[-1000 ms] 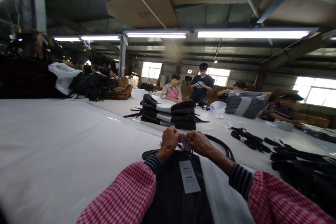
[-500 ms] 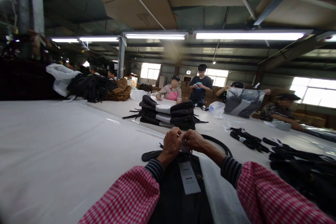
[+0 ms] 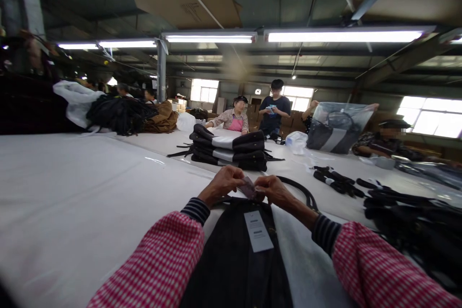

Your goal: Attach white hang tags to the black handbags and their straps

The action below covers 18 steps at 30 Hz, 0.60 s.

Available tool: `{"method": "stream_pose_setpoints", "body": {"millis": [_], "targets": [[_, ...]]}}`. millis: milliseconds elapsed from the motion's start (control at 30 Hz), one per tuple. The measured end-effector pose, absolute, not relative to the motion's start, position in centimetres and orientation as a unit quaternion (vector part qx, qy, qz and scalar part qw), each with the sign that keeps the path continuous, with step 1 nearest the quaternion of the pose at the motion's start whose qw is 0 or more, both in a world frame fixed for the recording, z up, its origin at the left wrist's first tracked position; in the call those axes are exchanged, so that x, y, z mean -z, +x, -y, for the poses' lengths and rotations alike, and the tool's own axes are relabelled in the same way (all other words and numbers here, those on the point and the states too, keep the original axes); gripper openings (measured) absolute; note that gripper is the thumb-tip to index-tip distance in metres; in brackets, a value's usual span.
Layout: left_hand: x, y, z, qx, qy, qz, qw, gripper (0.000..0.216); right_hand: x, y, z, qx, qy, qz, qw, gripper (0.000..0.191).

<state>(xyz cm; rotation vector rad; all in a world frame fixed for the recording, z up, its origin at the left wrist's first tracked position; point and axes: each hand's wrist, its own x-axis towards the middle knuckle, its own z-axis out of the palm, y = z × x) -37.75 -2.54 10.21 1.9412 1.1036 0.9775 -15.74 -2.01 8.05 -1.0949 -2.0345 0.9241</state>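
Observation:
A black bag (image 3: 234,255) lies on the table in front of me, with a printed white hang tag (image 3: 258,232) on its upper part. Above the bag's top end, my left hand (image 3: 226,182) pinches one side of a small, thin grey-pink piece (image 3: 248,187); its material is hard to make out. My right hand (image 3: 271,189) has its fingertips closed at the other side of that piece. A curved black handle (image 3: 301,187) rises behind my right hand. White sheeting (image 3: 306,255) lies along the bag's right side.
Folded black bags with white wraps (image 3: 229,149) are stacked ahead. Black straps (image 3: 337,182) and a dark pile (image 3: 411,221) lie to the right. Brown and black bags (image 3: 122,113) are heaped at the back left. Several people are around the table; one holds up a plastic-wrapped bag (image 3: 335,127).
My hands have moved slightly apart, and the grey-pink piece now shows between them. Across the table, the plastic-wrapped bag is held more upright. My view has tilted slightly down.

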Motion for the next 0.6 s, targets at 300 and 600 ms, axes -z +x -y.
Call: {"method": "stream_pose_setpoints", "body": {"millis": [300,600], "targets": [[-12.4,-41.7,2.9,-0.382,0.729,-0.406,0.398,0.017,-7.7,-13.3,3.8,-0.238,-0.425,0.827,0.28,0.029],[-16.4,-38.4,7.4,-0.233,0.816,-0.315,0.424,0.013,-7.3,-12.7,4.3,-0.214,-0.46,0.813,0.286,0.036]]}}
